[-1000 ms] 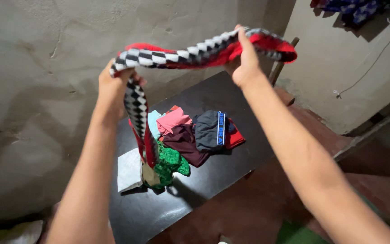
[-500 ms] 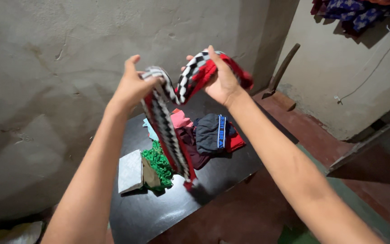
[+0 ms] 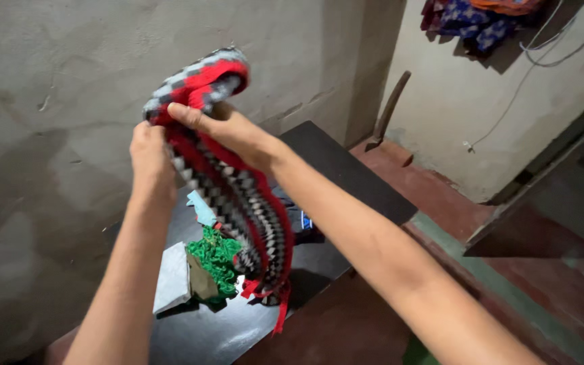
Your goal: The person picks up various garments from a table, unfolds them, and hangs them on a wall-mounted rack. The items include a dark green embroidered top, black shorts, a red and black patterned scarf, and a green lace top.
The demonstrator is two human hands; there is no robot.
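Bare plaster wall (image 3: 55, 61) behind one dark table (image 3: 346, 169); on it, one green garment (image 3: 219, 257), one grey folded cloth (image 3: 172, 277), one pale blue piece (image 3: 201, 206). One red and black-and-white checkered scarf (image 3: 238, 196), doubled, held raised above the table, ends hanging: left hand (image 3: 150, 159) and right hand (image 3: 228, 132), two together, both clamped on its top fold

scarf (image 3: 238, 196) above table (image 3: 346, 176), clothes pile (image 3: 217, 260) on it
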